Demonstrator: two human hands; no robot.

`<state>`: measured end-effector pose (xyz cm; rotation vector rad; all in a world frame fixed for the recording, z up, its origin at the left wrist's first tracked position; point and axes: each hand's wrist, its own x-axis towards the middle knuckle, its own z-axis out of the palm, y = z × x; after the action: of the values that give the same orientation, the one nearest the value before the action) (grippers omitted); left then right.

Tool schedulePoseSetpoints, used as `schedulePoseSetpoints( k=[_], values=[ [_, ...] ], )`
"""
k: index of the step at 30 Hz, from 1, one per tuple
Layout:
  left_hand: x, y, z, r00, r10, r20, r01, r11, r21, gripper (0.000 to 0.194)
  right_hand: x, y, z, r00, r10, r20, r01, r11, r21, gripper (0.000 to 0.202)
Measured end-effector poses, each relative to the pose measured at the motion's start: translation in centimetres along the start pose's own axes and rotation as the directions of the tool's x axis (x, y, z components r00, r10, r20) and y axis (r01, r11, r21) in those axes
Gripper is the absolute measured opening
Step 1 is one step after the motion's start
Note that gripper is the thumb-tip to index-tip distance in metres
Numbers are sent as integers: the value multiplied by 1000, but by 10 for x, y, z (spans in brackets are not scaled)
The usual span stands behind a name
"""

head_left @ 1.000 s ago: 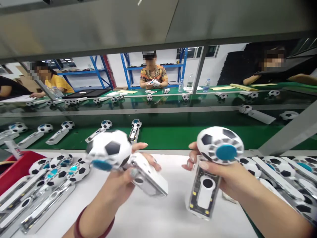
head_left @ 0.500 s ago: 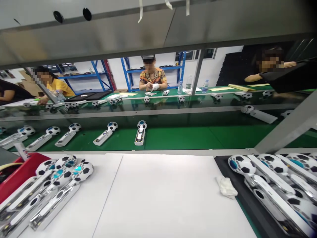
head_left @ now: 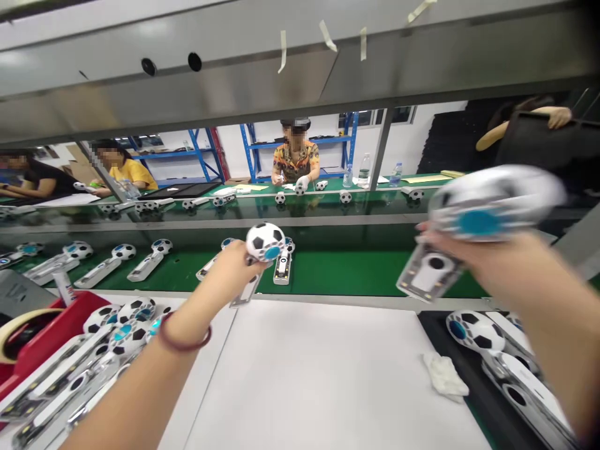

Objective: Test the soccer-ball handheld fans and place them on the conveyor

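My left hand, with a dark red band on its wrist, reaches over the near edge of the green belt. Its fingers are wrapped round a football-headed handheld device with a clear handle. Just beyond it, another such device lies on the belt. On the right, my right hand is raised and closed round a second football-headed device, whose ball end is smeared by motion. It hangs above the black tray, where more of these devices lie.
A pile of similar devices lies at left beside a red bin holding a tape roll. A crumpled white cloth rests by the tray on the white work surface. Metal posts stand beyond; people sit across the belt.
Both my hands have come into view, each holding a football-headed device. The view has shifted a little, so the scene sits lower and further right. At far right, a person's black tray has moved.
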<state>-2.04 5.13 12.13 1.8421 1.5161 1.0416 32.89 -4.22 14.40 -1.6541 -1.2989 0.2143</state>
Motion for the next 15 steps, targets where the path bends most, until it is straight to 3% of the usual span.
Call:
schedulePoseSetpoints(
  k=[3,7,11,15],
  values=[
    [49,-26,29,999,-9,52,-6,960,278,20,31,10,47,991,40,127,-30,996,-79,58],
    [97,-67,53,992,-45,117,-16,884,468,31,67,51,99,963,142,228,-123,988,-98,89],
    [116,-95,30,993,-13,114,-56,812,581,32,73,71,134,963,172,209,-151,982,-112,85],
    [122,-125,-9,991,-123,47,61,744,665,32,51,54,185,938,135,318,-139,990,-11,75]
  ],
)
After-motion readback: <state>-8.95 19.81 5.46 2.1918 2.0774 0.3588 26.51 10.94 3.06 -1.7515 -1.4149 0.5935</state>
